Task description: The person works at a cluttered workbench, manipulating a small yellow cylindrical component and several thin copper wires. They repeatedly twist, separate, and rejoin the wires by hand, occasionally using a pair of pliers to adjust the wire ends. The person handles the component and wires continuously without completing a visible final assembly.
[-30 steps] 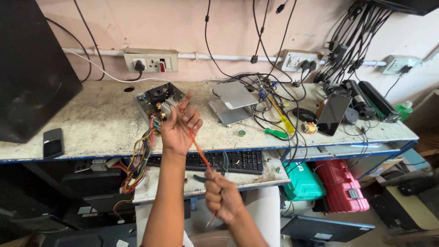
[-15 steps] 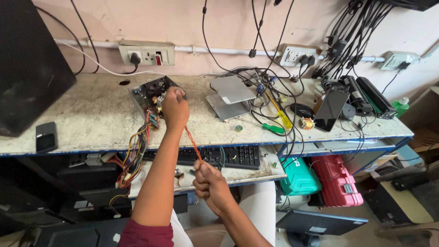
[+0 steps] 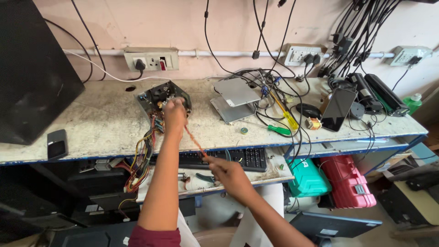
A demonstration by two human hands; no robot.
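Head view shows a twisted orange-red wire stretched taut between the two hands, running from the open power supply unit on the far-left part of the workbench down toward the near side. Half a second ago the wire hung looser and the left hand sat lower; now that hand has closed into a fist over the unit, pinching the wire's far end. The right hand pinches the near end above the keyboard. Coloured cables spill off the bench edge just left. Screwdrivers lie well right.
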